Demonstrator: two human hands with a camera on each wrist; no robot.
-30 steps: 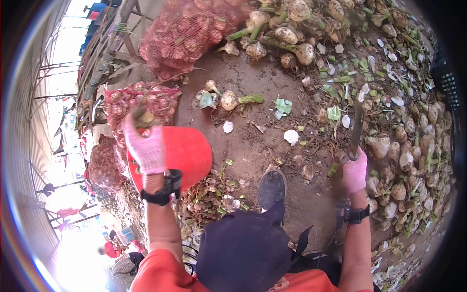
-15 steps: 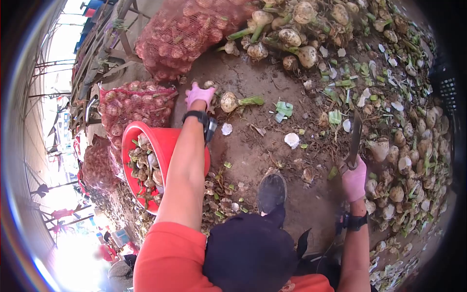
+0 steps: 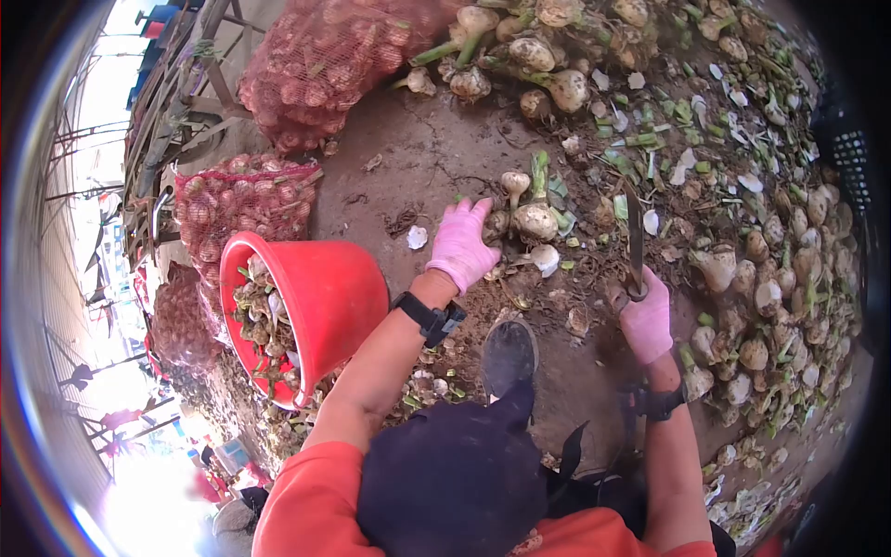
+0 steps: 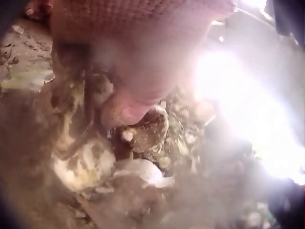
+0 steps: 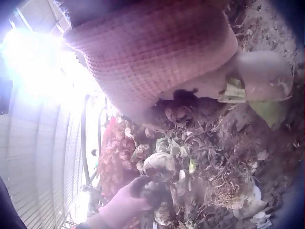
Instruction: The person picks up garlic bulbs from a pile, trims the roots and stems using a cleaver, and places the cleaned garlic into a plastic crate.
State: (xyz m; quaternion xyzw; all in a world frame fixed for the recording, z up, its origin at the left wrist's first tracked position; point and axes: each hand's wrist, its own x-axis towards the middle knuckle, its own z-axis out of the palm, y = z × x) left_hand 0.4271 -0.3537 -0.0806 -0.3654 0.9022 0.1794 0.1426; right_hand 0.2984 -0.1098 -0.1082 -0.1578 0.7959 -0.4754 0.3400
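Observation:
My left hand (image 3: 464,245), in a pink glove, is low over the ground in front of my foot, with its fingers around a dirty garlic bulb (image 3: 498,223). Right beside it lie a larger garlic bulb with a green stem (image 3: 535,221) and a small pale bulb (image 3: 516,182). In the left wrist view a fingertip (image 4: 126,112) comes down close to soil-covered bulbs. My right hand (image 3: 647,320), also gloved in pink, grips a knife (image 3: 636,232) with its blade pointing away from me. The right wrist view shows mostly the glove (image 5: 162,62); the knife is hidden there.
A red bucket (image 3: 343,297) lies tilted at the left, with trimmed garlic inside. Behind it sit red mesh sacks of garlic (image 3: 246,200). Heaps of untrimmed garlic (image 3: 752,353) spread at the right and far side. Peel and cut stems litter the soil around my shoe (image 3: 510,357).
My left hand went from the bucket out to bulbs on the ground, then came right and nearer with them. The bulbs now lie closer to the knife. My right hand stays nearly in place.

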